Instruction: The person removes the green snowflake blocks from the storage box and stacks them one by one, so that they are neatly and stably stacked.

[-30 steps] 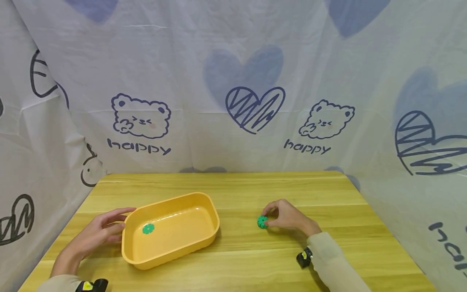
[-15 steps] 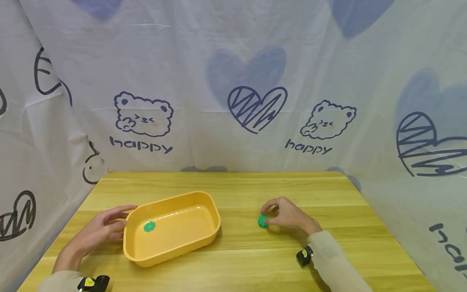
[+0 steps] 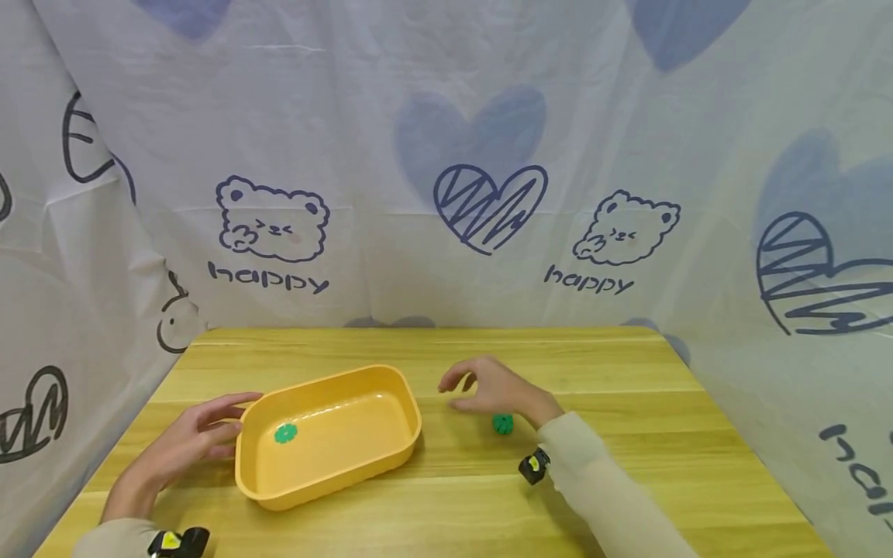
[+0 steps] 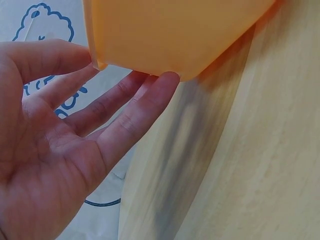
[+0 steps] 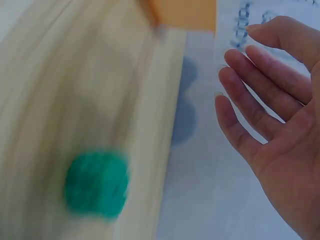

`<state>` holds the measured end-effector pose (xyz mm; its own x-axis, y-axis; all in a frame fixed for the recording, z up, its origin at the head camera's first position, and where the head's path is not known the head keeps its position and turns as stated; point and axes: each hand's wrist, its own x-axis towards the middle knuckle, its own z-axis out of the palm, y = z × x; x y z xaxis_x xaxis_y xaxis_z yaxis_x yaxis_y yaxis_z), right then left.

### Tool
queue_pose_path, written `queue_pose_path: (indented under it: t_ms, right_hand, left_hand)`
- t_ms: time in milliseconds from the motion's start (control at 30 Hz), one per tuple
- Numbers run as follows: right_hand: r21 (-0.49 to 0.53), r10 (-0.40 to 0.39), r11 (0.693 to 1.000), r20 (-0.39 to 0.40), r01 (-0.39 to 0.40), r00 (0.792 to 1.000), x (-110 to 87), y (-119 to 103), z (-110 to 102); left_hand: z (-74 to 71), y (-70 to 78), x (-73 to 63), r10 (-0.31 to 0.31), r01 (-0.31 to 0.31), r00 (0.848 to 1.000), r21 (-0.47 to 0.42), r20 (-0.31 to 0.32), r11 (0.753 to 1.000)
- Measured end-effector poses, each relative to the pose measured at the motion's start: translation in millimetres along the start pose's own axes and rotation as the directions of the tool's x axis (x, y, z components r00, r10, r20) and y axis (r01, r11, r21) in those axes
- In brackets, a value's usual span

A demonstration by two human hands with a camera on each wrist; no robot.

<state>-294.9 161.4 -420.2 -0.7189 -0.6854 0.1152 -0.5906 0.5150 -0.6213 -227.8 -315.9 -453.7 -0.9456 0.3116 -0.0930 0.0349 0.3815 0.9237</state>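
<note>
A yellow plastic basin (image 3: pixel 328 438) stands on the table, with a flat green flower-shaped piece (image 3: pixel 285 433) lying inside near its left end. At the basin's left end, my left hand (image 3: pixel 184 442) touches the outer wall and rim with nearly straight fingertips; the left wrist view shows this hand (image 4: pixel 75 120) against the orange-looking basin wall (image 4: pixel 150 35). My right hand (image 3: pixel 491 387) hovers between the basin and a rounded green piece (image 3: pixel 503 424) on the table, holding nothing. In the right wrist view its fingers are relaxed and apart, while the green piece (image 5: pixel 97 184) is blurred.
The wooden table (image 3: pixel 628 480) runs back to a white curtain (image 3: pixel 377 256) printed with hearts and bears. More curtain hangs along both sides. Each wrist wears a small black camera (image 3: pixel 534 465).
My right hand has let go of the rounded green piece and moved left and slightly back, toward the basin. The green piece stays on the table. My left hand remains at the basin.
</note>
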Motion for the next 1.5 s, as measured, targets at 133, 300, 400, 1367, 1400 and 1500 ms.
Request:
queue_pose_path:
  t_ms: [133, 300, 400, 1367, 1400, 1500]
  right_hand:
    - [-0.002, -0.063, 0.998, 0.051, 0.064, 0.997, 25.2, -20.9, 11.8]
    - [0.015, -0.109, 0.994, 0.135, 0.108, 0.985, 55.5, -43.5, 30.9]
    - [-0.001, -0.128, 0.991, 0.172, 0.130, 0.977, 71.0, -53.2, 43.4]
    - [-0.274, -0.010, 0.956, 0.319, 0.103, 0.948, 139.2, -119.3, 141.9]
    - [-0.286, -0.001, 0.953, 0.326, 0.099, 0.945, 140.2, -120.3, 143.6]
    - [-0.327, 0.010, 0.939, 0.339, 0.108, 0.941, 143.2, -121.2, 147.9]
  left_hand:
    - [0.2, -2.0, 1.2, 0.008, -0.008, 1.000, -0.010, 0.011, 1.000]
    - [-1.3, -2.6, 1.7, 0.016, -0.016, 1.000, -0.011, 0.013, 1.000]
    - [-1.2, -2.1, 1.4, 0.013, -0.013, 1.000, 0.001, 0.009, 1.000]
    - [-3.1, -5.8, 0.7, 0.052, -0.052, 0.998, -0.015, 0.021, 0.999]
    - [-3.2, -5.9, 0.8, 0.054, -0.054, 0.998, -0.017, 0.022, 0.998]
    - [-3.7, -6.6, 1.2, 0.054, -0.053, 0.998, -0.023, 0.030, 0.998]
